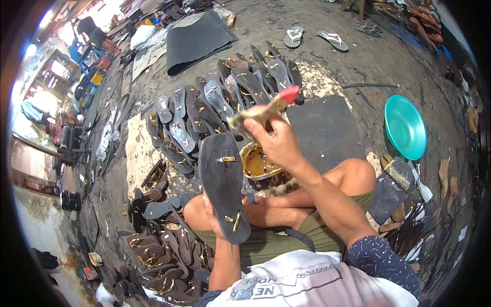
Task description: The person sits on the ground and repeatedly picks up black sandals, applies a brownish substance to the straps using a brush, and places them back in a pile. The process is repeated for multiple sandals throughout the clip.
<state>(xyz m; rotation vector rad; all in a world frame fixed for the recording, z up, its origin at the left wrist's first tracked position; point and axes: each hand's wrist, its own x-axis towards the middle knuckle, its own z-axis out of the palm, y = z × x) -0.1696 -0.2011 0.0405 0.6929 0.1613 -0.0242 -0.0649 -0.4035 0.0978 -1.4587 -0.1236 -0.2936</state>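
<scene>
My left hand [212, 217] holds a dark sandal sole [220, 189] upright by its lower end, fingers behind it. Short gold-coloured strap ends stick through the sole near its top and bottom. In my right hand [281, 143] is a glue-crusted brush [263, 113] with a red handle tip. Its bristle end points left, above the sole's upper end and apart from it. Below my right hand stands a round tub [262, 178] of amber, glue-like liquid, partly hidden by the hand and the sole.
Many soles [204, 105] lie in rows ahead, and a pile of strapped sandals [163, 253] is at my left. A dark flat mat [325, 128] lies beyond the tub. A turquoise basin [405, 128] stands to the right. Grey-and-white flip-flops [333, 40] lie farther off.
</scene>
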